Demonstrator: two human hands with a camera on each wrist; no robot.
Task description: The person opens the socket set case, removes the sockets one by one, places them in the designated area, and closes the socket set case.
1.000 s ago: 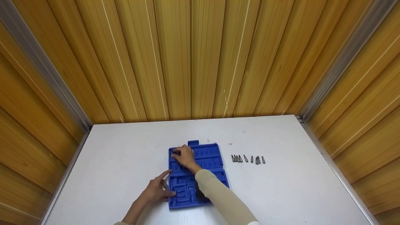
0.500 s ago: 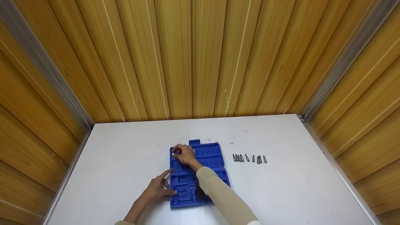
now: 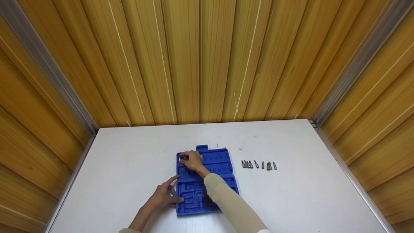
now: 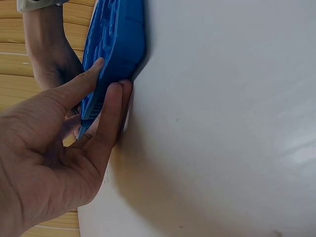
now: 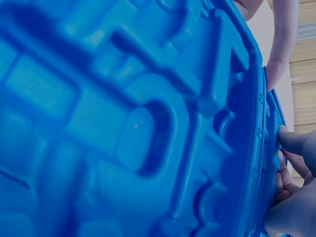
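Note:
A blue plastic tool case lies unfolded on the white table, its two halves moulded with slots and recesses. My left hand holds the case's left side; the left wrist view has its thumb on the rim and fingers against the outer wall. Over the far-left corner of the far half, my right hand pinches a small shiny metal bit between thumb and fingers, mostly hidden by them. Molded recesses of the near half fill most of the right wrist view. My right forearm covers part of that half.
Several small dark metal bits lie in a loose row on the white table, right of the case. A blue latch flap sticks out from the far edge. Wood-patterned panels enclose the table at back and sides.
My right fingers have shifted slightly at the far-left corner, and the shiny bit shows there. The left hand keeps its place on the case. The head view has moved slightly.

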